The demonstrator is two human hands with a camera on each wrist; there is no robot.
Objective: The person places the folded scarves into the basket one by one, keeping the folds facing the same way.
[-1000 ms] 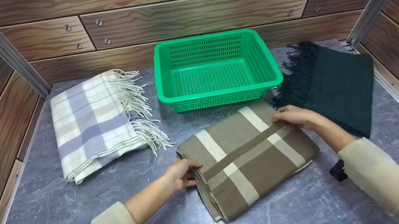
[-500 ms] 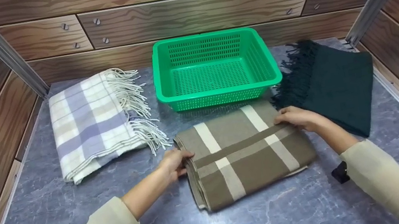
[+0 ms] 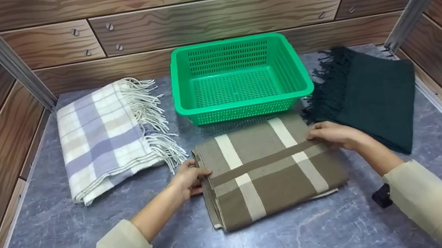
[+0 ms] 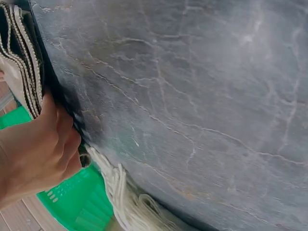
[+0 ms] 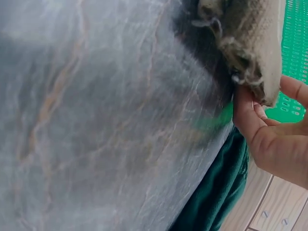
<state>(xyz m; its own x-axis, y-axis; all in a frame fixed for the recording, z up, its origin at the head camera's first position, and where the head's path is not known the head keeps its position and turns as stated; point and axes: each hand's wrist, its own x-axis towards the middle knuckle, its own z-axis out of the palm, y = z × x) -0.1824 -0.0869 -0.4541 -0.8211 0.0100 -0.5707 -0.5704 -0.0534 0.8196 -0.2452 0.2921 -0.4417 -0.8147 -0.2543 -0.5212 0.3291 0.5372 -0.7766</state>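
The surface point(image 3: 304, 241) is grey with pale veins, like marble, and wood-patterned panels point(image 3: 220, 17) stand on three sides. In front of the green basket point(image 3: 244, 104) is a brown folded blanket point(image 3: 272, 170), its cream stripes crossing a darker band. The left hand point(image 3: 187, 179) pinches its left edge; the right hand point(image 3: 334, 133) grips its right edge.

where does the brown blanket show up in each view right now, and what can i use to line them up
Head: the brown blanket lies just below the picture's centre.
Left wrist: the brown blanket is at the top left, its layered edge above the left hand.
Right wrist: the brown blanket is at the top right, above the right hand.
Shared landmark: the basket, partly visible in both wrist views.
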